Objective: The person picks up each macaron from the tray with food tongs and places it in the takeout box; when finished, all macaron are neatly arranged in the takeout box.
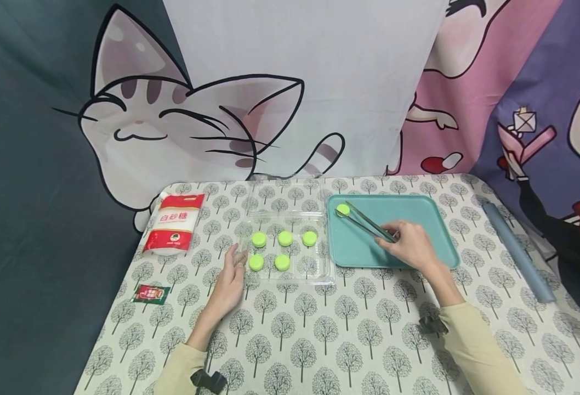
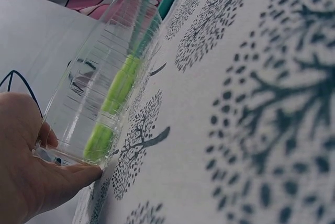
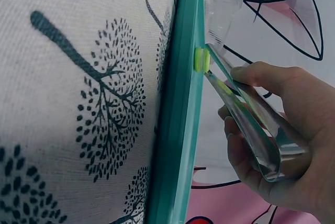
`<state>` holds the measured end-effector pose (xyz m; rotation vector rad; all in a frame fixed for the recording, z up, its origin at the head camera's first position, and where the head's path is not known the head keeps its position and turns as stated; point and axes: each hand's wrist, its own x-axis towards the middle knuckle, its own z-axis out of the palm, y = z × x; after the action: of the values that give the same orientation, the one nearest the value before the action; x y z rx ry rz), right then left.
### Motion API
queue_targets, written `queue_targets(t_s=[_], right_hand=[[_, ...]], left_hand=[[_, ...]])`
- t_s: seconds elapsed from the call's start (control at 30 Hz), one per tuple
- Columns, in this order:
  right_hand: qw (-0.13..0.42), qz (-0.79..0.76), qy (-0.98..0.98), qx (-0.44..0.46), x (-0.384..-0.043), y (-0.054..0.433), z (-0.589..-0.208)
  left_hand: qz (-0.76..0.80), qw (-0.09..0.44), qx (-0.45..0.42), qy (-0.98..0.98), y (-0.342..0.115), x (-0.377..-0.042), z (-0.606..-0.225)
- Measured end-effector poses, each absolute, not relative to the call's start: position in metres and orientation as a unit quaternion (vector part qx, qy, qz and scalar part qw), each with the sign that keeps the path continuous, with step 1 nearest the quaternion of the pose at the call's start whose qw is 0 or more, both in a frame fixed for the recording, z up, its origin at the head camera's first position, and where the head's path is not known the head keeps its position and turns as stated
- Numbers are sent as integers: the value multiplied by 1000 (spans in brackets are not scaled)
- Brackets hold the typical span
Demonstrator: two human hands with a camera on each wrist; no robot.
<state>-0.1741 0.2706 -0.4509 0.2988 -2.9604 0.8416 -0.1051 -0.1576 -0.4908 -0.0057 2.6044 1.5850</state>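
My right hand (image 1: 410, 245) holds metal tongs (image 1: 369, 222) over a teal tray (image 1: 393, 258). The tong tips stand at either side of a bright green macaron (image 1: 342, 209) near the tray's far left corner. At the left, my left hand (image 1: 231, 280) grips the near left side of a clear plastic container (image 1: 319, 277), thumb and fingers at its wall (image 2: 52, 145). Inside the container sit several more green macarons (image 1: 282, 262) in two rows, with a bare spot at the near right. Its clear lid (image 1: 285, 192) lies folded back behind it.
A red and white bag of sugar (image 1: 175, 222) lies at the far left, with a small red and green packet (image 1: 151, 294) nearer. A grey-blue roll (image 1: 519, 252) lies along the right side. A tree-print cloth (image 1: 305, 351) covers the table; printed curtains hang behind.
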Motion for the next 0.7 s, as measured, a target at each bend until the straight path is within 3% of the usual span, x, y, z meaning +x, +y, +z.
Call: queue_targets(t_s=[0.3, 0.7], right_hand=[[35, 264, -957, 112, -173, 274, -454], [95, 270, -947, 144, -161, 277, -438]], left_hand=[[519, 48, 0, 853, -158, -105, -491], [523, 49, 2, 851, -159, -106, -492]])
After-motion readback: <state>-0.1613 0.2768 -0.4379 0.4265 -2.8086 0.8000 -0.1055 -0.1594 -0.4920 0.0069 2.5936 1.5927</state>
